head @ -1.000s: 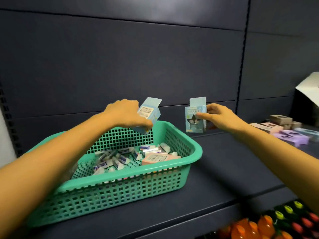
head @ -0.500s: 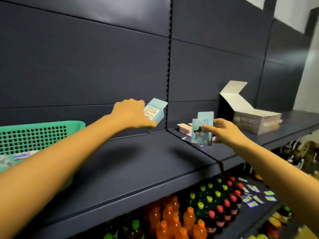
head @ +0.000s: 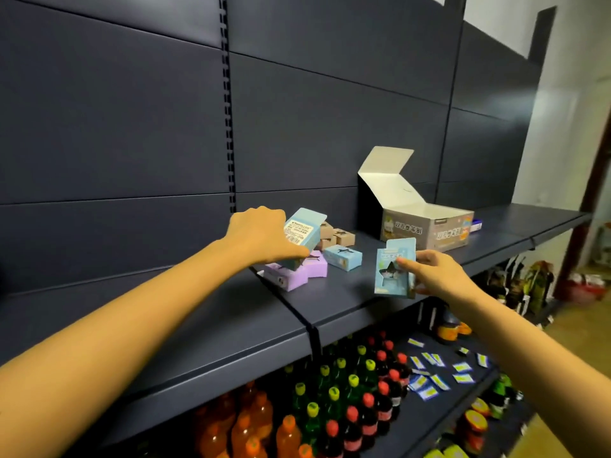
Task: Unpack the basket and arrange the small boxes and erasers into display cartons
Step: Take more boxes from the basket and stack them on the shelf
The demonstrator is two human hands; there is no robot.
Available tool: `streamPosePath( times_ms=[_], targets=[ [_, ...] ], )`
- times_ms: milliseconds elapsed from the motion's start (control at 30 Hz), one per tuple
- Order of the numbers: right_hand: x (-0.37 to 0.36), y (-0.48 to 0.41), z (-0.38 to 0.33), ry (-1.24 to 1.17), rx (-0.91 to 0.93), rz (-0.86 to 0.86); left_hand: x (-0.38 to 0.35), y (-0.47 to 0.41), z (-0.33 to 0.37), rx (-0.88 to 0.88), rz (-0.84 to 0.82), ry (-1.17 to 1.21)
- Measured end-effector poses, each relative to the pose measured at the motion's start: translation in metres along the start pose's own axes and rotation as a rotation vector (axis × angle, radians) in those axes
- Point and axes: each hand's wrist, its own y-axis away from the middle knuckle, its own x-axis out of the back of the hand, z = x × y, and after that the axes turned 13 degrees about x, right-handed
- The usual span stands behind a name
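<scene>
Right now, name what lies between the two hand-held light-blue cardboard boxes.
Head view: a third light-blue cardboard box lies flat on the dark metal shelf.

I'm viewing the shelf [head: 347, 292]
Left of the carton [head: 426, 226], small boxes [head: 342, 257] are lying; bottles [head: 350, 408] are standing below.

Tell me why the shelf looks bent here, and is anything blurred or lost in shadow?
Head view: the wide-angle lens bows the shelf edge and back panels; light is soft and even; the labelled blue box in the left hand and star-window blue box in the right hand are fairly sharp; the bottles below sit dimmer; the far right edge smears.
</scene>
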Motion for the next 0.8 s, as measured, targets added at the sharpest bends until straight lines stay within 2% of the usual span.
streamPosePath(
  times_ms=[133,400,467,633,800],
  targets=[
    [0.009,-0.035,0.024,0.016,0.016,-0.017,-0.027,-0.036,0.042,-0.017,0.01,0.004],
    [0.02,-0.122,0.056,-0.005,0.058,-0.125,-0.076,-0.117,0.102,0.043,-0.088,-0.031],
    [0.015,-0.142,0.067,-0.073,0.018,-0.161,-0.085,-0.129,0.11,0.065,-0.111,-0.055],
    [-0.01,-0.191,0.097,-0.07,-0.042,-0.223,-0.094,-0.152,0.126,0.137,-0.174,-0.097],
    [-0.034,-0.223,0.113,-0.012,-0.011,-0.325,-0.118,-0.155,0.143,0.207,-0.251,-0.165]
  ],
)
